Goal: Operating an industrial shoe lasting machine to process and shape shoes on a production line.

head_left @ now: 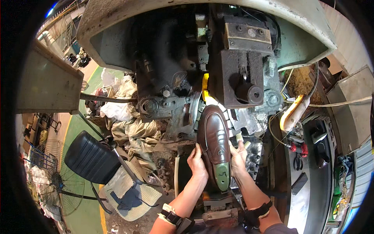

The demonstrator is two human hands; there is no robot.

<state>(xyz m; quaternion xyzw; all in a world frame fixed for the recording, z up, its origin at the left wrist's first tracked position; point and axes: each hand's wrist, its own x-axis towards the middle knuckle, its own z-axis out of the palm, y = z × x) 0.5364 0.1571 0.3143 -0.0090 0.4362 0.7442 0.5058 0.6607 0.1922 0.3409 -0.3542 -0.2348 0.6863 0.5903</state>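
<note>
A dark brown leather shoe (pixel 215 132) sits on a green shoe last (pixel 222 176), whose bare heel end points toward me. Its toe lies at the front of a dark, greasy machine (pixel 241 74), just under a yellow part (pixel 205 86). My left hand (pixel 198 163) grips the shoe's left side, with the thumb along the edge and the other fingers partly hidden. On the opposite side my right hand (pixel 238 159) presses against the shoe. Pale coverings show on some of its fingertips. What touches the underside of the shoe is hidden.
A pale curved housing (pixel 307 23) arches over the machine. To the right hang a lamp-like yellow and white piece (pixel 294 113) and cables, above a bench with a red-handled tool (pixel 299 149). A black chair (pixel 93 158), a wire fan (pixel 57 181) and sacks (pixel 130 132) stand left.
</note>
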